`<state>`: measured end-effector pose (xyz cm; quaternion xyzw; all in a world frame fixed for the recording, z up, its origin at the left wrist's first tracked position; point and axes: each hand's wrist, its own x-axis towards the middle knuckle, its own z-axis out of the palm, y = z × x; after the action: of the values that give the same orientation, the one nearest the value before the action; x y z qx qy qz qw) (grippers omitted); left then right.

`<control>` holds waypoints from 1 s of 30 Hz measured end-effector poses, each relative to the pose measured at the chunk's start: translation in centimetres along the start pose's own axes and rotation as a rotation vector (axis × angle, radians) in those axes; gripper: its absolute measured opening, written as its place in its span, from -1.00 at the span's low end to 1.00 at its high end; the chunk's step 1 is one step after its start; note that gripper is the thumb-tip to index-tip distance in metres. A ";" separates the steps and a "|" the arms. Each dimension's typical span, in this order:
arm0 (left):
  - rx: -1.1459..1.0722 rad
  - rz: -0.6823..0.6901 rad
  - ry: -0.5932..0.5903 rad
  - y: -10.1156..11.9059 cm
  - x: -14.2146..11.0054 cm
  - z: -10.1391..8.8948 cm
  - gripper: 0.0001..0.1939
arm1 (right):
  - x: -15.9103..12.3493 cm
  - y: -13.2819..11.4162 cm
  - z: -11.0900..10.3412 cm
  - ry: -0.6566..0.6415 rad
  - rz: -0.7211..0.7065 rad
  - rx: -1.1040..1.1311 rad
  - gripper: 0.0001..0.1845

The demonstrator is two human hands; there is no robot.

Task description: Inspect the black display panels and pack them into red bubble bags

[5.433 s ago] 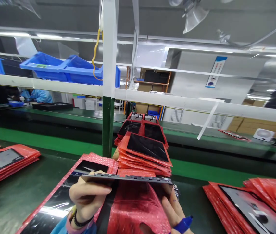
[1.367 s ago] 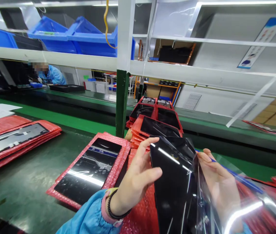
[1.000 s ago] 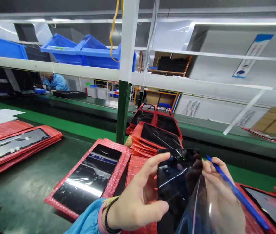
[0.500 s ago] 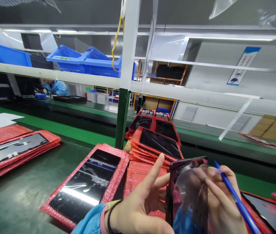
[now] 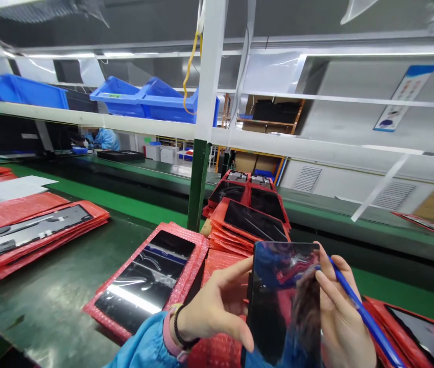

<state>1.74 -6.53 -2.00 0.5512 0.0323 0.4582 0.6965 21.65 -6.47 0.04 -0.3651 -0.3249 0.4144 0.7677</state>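
A glossy black phone screen (image 5: 278,301) is held upright in front of me, its face mirroring blue sleeves and red wrap. My left hand (image 5: 217,312) grips its left edge, thumb in front and fingers partly hidden behind. At the right edge, my right hand (image 5: 339,312) steadies the screen with its fingertips while clasping a slim blue pen-like stick (image 5: 368,317). The stick's tip lies near the screen's upper right. To the left of my hands, another black screen (image 5: 144,286) rests face up on red bubble wrap (image 5: 201,245).
Behind my hands, red sleeves with black screens (image 5: 253,222) are stacked. Flat metal-backed parts (image 5: 44,225) lie on red sleeves at left; more sleeves (image 5: 412,327) lie at right. A green post (image 5: 198,184) rises from the bench. Blue bins (image 5: 144,99) sit overhead. A person (image 5: 105,138) works far left.
The phone screen has turned to face me more squarely and shifted left. My left index finger, raised before, has lowered to the screen's edge. The stick's tip has moved closer to the glass.
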 end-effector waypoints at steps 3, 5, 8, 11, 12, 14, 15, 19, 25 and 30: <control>0.010 0.026 -0.038 0.5 -0.3 0.9 0.10 | -0.2 0.0 -0.2 -0.009 0.042 0.024 -0.47; 0.015 0.027 -0.067 0.9 -0.4 1.5 0.09 | -0.3 -0.1 -0.5 -0.003 0.064 0.033 -0.47; 0.028 0.005 -0.088 1.1 -0.5 2.1 0.06 | -0.4 -0.1 -0.9 -0.003 0.082 0.070 -0.48; 0.034 0.027 -0.108 1.1 -0.6 2.3 0.02 | -0.3 0.1 -1.2 -0.024 0.089 0.122 -0.48; 0.038 0.035 -0.115 1.1 -0.6 2.4 0.01 | -0.3 0.2 -1.3 -0.030 0.091 0.136 -0.48; 0.051 0.034 -0.112 1.2 -0.7 2.3 0.01 | -0.3 0.3 -1.4 -0.033 0.098 0.154 -0.49; 0.058 0.025 -0.110 1.2 -0.7 2.3 0.01 | -0.3 0.3 -1.4 -0.026 0.097 0.158 -0.49; 0.078 0.011 -0.117 1.3 -0.9 2.3 0.02 | -0.2 0.3 -1.5 0.014 0.101 0.160 -0.46; 0.125 0.179 -0.023 1.0 -1.9 2.6 -0.20 | 0.4 1.4 -1.6 0.018 0.279 0.093 -0.41; 0.367 0.168 0.028 1.7 -3.0 2.7 -0.30 | 0.7 3.9 -1.0 -0.076 0.431 0.004 -0.52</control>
<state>0.45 -10.58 -0.96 0.6633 0.0788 0.5087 0.5432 21.21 -4.60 -3.63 -0.4086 -0.2671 0.5833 0.6492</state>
